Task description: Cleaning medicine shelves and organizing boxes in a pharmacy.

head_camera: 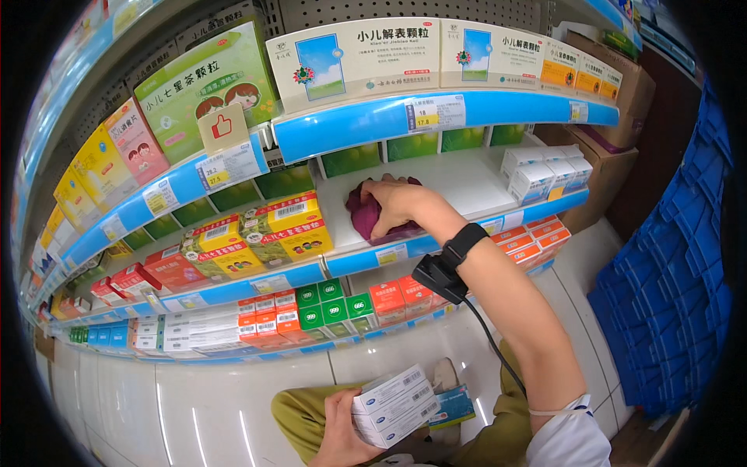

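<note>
My right hand [390,204] presses a crumpled maroon cloth [365,216] onto the white middle shelf [461,181], its fingers curled over the fabric. A black strap with a small device and cable is on that wrist. Low in the view, my left hand [344,429] grips several stacked white medicine boxes [394,408] by their left side, above my lap. Yellow and red granule boxes [286,230] stand on the shelf left of the cloth. Small white boxes [545,175] are grouped at the shelf's right end.
Large display cartons [356,58] line the upper shelf. Orange and green boxes [332,309] fill part of the lower shelf. A teal box [452,407] lies near my feet. Brown cardboard cartons [601,169] and blue plastic crates [665,262] stand at the right.
</note>
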A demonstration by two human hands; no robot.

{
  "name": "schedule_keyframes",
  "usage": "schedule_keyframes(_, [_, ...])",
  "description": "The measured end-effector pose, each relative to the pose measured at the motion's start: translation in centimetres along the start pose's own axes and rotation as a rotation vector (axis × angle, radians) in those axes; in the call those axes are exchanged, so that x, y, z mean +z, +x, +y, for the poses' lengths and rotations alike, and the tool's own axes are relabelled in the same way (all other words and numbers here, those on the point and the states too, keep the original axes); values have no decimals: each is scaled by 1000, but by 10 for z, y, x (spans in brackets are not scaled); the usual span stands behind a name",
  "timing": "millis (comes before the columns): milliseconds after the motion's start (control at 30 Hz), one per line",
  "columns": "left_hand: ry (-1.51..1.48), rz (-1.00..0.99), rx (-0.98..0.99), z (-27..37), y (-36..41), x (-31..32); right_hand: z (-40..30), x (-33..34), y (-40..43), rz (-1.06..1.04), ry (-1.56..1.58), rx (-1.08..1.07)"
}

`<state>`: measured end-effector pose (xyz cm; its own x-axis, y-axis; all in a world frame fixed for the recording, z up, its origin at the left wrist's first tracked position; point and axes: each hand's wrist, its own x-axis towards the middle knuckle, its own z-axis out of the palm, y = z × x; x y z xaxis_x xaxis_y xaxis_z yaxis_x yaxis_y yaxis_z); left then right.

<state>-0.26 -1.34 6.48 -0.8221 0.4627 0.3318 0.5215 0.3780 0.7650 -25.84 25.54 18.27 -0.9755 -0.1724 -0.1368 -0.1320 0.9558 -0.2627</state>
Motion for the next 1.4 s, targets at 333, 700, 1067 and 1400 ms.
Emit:
schedule_keyframes(333, [86,-158,-173,1,0,12,-24,-1,9,-70,-42,163])
schedule_keyframes(700, [-1,-67,-95,3,-4,10,-12,-10,6,-125,-25,57])
schedule_keyframes(1067, [49,-70,-44,18,4,15,-13,13,27,-8,-32,111])
schedule_keyframes(1400, [68,-64,4,18,4,20,-36,41,-1,227,80,45])
